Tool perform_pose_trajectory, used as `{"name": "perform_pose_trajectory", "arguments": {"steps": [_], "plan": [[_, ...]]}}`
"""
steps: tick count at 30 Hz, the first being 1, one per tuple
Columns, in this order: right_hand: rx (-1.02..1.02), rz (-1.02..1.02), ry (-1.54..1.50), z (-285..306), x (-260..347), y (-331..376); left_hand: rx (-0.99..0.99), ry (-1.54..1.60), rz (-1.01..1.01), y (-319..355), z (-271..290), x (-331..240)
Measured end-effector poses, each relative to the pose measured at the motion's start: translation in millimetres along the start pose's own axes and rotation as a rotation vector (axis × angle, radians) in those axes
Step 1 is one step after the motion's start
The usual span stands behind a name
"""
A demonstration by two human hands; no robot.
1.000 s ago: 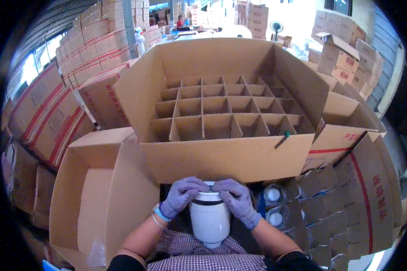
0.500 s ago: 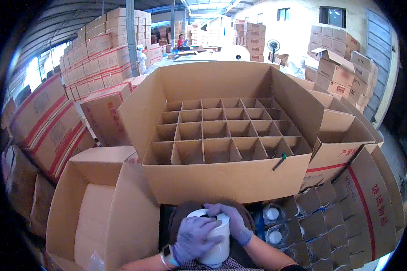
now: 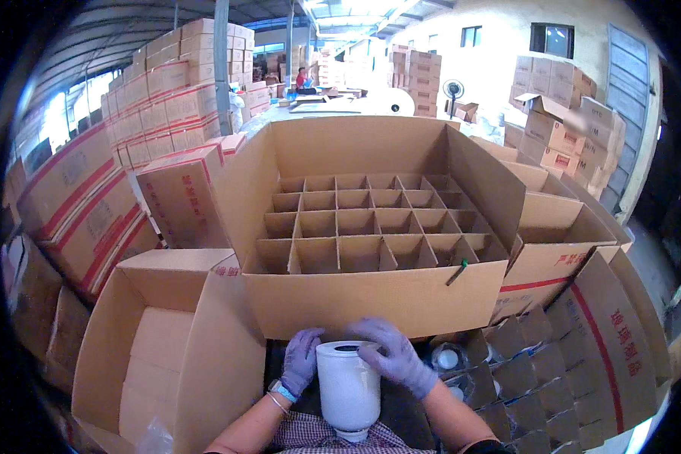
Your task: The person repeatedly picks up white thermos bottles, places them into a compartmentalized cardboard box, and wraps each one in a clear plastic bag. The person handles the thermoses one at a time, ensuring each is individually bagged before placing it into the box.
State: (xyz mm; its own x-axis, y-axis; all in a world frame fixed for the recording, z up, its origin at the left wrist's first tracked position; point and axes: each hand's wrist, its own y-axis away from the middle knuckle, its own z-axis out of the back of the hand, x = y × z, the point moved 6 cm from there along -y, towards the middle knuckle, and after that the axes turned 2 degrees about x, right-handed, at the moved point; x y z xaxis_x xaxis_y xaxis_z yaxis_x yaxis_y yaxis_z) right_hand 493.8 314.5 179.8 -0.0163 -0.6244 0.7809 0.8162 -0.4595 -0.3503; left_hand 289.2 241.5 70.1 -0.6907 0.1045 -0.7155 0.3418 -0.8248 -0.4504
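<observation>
In a warehouse stacked with cartons, both gloved hands, left hand (image 3: pixel 301 360) and right hand (image 3: pixel 392 356), grip a white wrapped jar (image 3: pixel 347 386) just below the divided cardboard box (image 3: pixel 371 303).

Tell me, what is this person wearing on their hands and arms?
Both the left hand and the right hand wear thin, snug purple gloves. A light blue band circles the left wrist. The forearms are bare, with no sleeves showing.
</observation>
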Motion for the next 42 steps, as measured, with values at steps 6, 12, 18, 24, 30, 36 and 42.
{"name": "perform_pose_trajectory", "arguments": {"steps": [6,12,18,24,30,36,42], "plan": [[0.527,0.681,0.256,-14,147,18,0.159,0.183,-0.152,-9,-13,-78],[0.638,0.609,0.246,-34,177,10,0.684,0.905,0.5,58,-44,-87],[0.485,-0.043,0.526,1,-60,42,0.445,0.432,0.28,105,-6,-127],[0.584,0.62,0.483,-29,151,25,0.873,0.947,0.497,84,38,-82],[0.245,-0.809,-0.308,-18,-68,43,0.646,0.508,0.277,127,-14,-132],[0.551,0.583,0.364,-25,137,32,0.819,0.993,0.518,83,34,-91],[0.306,-0.246,0.054,-16,-3,33,0.639,0.737,0.397,93,6,-121]]}}
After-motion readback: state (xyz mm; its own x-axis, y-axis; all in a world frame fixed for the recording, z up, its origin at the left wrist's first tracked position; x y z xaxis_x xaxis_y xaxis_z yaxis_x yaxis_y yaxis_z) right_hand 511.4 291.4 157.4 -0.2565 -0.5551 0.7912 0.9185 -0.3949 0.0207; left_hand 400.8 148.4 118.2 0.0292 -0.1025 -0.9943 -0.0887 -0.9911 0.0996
